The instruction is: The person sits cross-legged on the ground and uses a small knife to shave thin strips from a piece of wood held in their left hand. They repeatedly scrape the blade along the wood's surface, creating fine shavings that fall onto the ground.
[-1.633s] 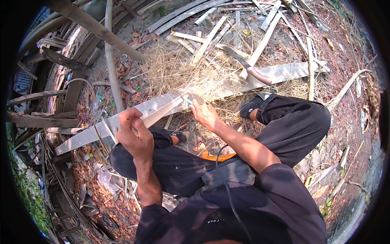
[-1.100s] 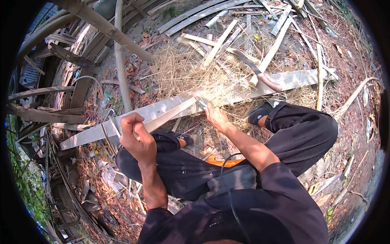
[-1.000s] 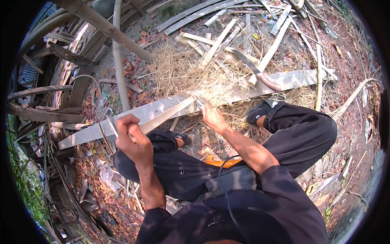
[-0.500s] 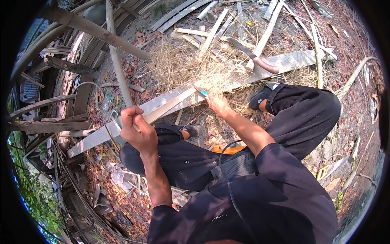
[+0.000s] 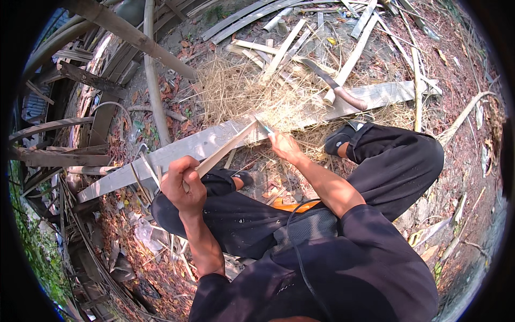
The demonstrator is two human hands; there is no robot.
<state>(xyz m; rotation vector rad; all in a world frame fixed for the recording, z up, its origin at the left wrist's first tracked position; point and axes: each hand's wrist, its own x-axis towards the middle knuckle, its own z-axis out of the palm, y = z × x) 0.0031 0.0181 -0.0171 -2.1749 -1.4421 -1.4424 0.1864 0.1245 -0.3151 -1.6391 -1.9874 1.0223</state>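
My left hand [image 5: 183, 185] is closed around the near end of a pale, flat bamboo strip [image 5: 228, 146]. The strip slants away to the right across a long grey plank [image 5: 174, 153], its far end at the plank's middle. There my right hand [image 5: 285, 146] grips a small knife [image 5: 263, 126] with a turquoise handle, mostly covered by the fingers. Its blade lies against the strip's far end; whether it bites into the strip I cannot tell. Just beyond, thin straw-coloured shavings [image 5: 230, 88] heap over the plank and ground.
A machete [image 5: 350, 99] with a brown wooden handle rests on the plank's right part. Split bamboo pieces [image 5: 284, 51] lie beyond the shavings. At left, bamboo poles [image 5: 155, 91] and stacked wood [image 5: 67, 158] crowd close. My bent legs [image 5: 394, 163] flank an orange object [image 5: 294, 205].
The view has shifted slightly. The knife in my right hand has turned a little at the strip's far end. My left hand keeps its hold on the bamboo strip.
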